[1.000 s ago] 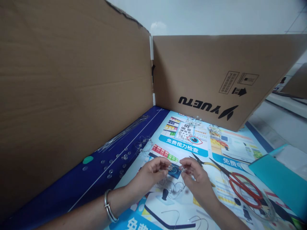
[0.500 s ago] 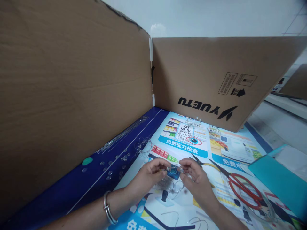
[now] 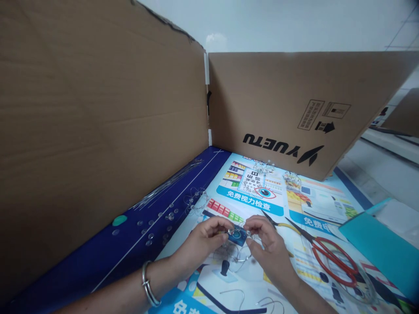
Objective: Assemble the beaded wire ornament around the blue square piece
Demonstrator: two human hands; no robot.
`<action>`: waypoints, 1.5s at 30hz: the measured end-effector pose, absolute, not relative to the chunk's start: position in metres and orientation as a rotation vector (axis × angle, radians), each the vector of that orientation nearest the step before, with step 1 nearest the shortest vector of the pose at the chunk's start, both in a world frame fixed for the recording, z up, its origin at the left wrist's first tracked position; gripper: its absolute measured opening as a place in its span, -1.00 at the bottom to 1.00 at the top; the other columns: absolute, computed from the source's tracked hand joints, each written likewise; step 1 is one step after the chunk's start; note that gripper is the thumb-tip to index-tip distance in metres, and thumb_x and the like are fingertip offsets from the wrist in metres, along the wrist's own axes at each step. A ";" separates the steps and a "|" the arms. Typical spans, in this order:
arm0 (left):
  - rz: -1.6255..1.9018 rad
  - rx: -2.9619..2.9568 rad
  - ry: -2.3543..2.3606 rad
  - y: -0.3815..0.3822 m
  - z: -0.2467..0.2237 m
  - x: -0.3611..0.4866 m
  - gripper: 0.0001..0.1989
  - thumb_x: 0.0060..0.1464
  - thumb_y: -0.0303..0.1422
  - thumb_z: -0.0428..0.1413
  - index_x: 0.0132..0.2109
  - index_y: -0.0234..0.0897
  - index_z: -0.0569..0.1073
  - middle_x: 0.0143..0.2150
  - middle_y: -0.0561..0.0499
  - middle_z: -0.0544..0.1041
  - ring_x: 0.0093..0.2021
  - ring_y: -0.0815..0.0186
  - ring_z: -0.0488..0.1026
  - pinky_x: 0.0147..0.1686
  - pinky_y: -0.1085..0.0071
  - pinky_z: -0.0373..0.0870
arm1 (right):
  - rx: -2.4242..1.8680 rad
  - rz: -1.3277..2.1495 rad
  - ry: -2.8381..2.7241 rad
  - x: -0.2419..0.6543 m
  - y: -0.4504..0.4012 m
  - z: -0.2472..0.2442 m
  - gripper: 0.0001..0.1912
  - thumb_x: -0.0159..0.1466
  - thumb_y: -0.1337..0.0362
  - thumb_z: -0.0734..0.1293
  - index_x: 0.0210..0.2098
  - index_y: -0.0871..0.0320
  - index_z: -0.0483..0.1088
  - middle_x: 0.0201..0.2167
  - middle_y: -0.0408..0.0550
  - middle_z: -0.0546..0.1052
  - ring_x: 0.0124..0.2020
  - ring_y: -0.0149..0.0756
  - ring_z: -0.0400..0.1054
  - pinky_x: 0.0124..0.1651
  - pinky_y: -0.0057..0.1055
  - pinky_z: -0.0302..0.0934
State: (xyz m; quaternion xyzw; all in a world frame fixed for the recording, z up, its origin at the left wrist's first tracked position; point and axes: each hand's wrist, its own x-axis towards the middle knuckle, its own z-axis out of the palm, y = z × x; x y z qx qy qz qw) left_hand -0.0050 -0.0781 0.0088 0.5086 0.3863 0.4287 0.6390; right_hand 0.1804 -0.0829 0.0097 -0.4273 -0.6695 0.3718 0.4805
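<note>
Both hands meet low in the centre, over a printed sheet. My left hand (image 3: 207,239), with silver bangles at the wrist, pinches a clear bead at the left side of a beaded wire piece (image 3: 240,258). Fingertips of my right hand (image 3: 268,242) close on another clear bead at its right side. Thin wire loops with beads hang below and between the hands. Loose clear beads (image 3: 149,236) lie on the dark blue strip to the left, and a beaded wire ring (image 3: 196,198) rests beyond my left hand.
Red-handled scissors (image 3: 334,259) and yellow-handled pliers (image 3: 283,224) lie right of my right hand, near a teal folder (image 3: 382,244). Cardboard panels (image 3: 278,109) stand behind and left. Wire strands (image 3: 166,185), beaded clusters (image 3: 263,168) and bent wires (image 3: 234,291) lie about.
The wire loops below my hands have shifted slightly, and my right fingers have changed angle a little around the bead. Both hands keep their hold.
</note>
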 end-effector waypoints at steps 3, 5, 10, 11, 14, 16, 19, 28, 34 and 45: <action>0.972 1.149 0.879 -0.078 0.010 -0.005 -0.85 -0.01 -0.44 0.10 -0.22 -0.30 0.40 -0.20 -0.04 0.44 -0.23 0.32 0.37 -0.24 0.42 0.27 | -1.056 0.920 -1.630 0.180 -0.084 0.009 -0.74 0.08 0.47 0.23 -0.24 0.09 0.30 -0.17 -0.06 0.33 -0.16 -0.27 0.26 -0.10 -0.33 0.21; 0.956 1.134 0.885 -0.079 0.012 -0.004 -0.85 -0.01 -0.44 0.10 -0.22 -0.31 0.38 -0.24 -0.04 0.44 -0.27 0.34 0.37 -0.27 0.43 0.28 | -1.089 0.949 -1.615 0.180 -0.084 0.008 -0.74 0.09 0.45 0.24 -0.22 0.09 0.30 -0.19 -0.07 0.35 -0.21 -0.30 0.28 -0.13 -0.34 0.22; 0.952 1.141 0.898 -0.078 0.012 -0.004 -0.86 0.03 -0.39 0.07 -0.22 -0.33 0.36 -0.27 -0.05 0.44 -0.28 0.34 0.37 -0.31 0.45 0.27 | -1.188 1.059 -1.565 0.181 -0.084 0.008 -0.80 0.14 0.34 0.25 -0.21 0.11 0.30 -0.27 -0.08 0.39 -0.23 -0.28 0.29 -0.16 -0.34 0.21; 0.953 1.145 0.898 -0.078 0.011 -0.004 -0.86 0.05 -0.38 0.07 -0.22 -0.33 0.36 -0.26 -0.05 0.44 -0.28 0.33 0.37 -0.32 0.45 0.27 | -1.200 1.075 -1.560 0.181 -0.084 0.008 -0.82 0.15 0.32 0.25 -0.22 0.11 0.30 -0.27 -0.07 0.40 -0.24 -0.28 0.30 -0.17 -0.35 0.21; 0.945 1.138 0.902 -0.078 0.009 -0.005 -0.85 0.08 -0.34 0.03 -0.22 -0.32 0.35 -0.25 -0.06 0.44 -0.30 0.35 0.38 -0.33 0.45 0.28 | -1.216 1.105 -1.546 0.181 -0.083 0.007 -0.83 0.16 0.28 0.26 -0.22 0.10 0.30 -0.27 -0.08 0.41 -0.26 -0.29 0.29 -0.20 -0.37 0.21; 0.936 1.138 0.905 -0.079 0.010 -0.005 -0.84 0.10 -0.30 0.01 -0.23 -0.31 0.35 -0.26 -0.05 0.45 -0.34 0.37 0.37 -0.35 0.46 0.27 | -1.201 1.143 -1.526 0.181 -0.082 0.004 -0.81 0.16 0.29 0.26 -0.20 0.09 0.29 -0.29 -0.09 0.41 -0.27 -0.30 0.30 -0.21 -0.37 0.21; 0.919 1.156 0.926 -0.079 0.015 -0.005 -0.81 0.12 -0.27 -0.02 -0.27 -0.32 0.34 -0.30 -0.04 0.45 -0.38 0.39 0.35 -0.40 0.48 0.25 | -1.166 1.198 -1.492 0.180 -0.082 0.001 -0.79 0.15 0.30 0.28 -0.19 0.09 0.28 -0.31 -0.10 0.41 -0.27 -0.30 0.30 -0.21 -0.38 0.21; 0.911 1.103 0.961 -0.078 0.016 -0.004 -0.80 0.11 -0.26 -0.01 -0.31 -0.34 0.31 -0.42 -0.03 0.46 -0.45 0.41 0.35 -0.45 0.50 0.22 | -1.152 1.246 -1.488 0.182 -0.081 0.000 -0.80 0.16 0.28 0.28 -0.20 0.09 0.28 -0.30 -0.10 0.40 -0.27 -0.30 0.30 -0.25 -0.41 0.20; 0.906 1.087 0.957 -0.079 0.015 -0.004 -0.79 0.09 -0.24 0.00 -0.31 -0.33 0.32 -0.42 -0.03 0.47 -0.46 0.40 0.37 -0.45 0.49 0.25 | -1.155 1.301 -1.437 0.183 -0.080 0.006 -0.81 0.22 0.17 0.22 -0.20 0.10 0.28 -0.27 -0.09 0.40 -0.26 -0.28 0.34 -0.20 -0.35 0.20; 0.893 1.039 0.995 -0.076 0.014 -0.003 -0.78 0.03 -0.21 0.05 -0.33 -0.31 0.31 -0.37 -0.04 0.48 -0.40 0.34 0.42 -0.45 0.47 0.31 | -1.145 1.342 -1.339 0.186 -0.075 0.005 -0.76 0.24 0.12 0.16 -0.21 0.13 0.30 -0.29 -0.04 0.43 -0.29 -0.25 0.36 -0.22 -0.31 0.23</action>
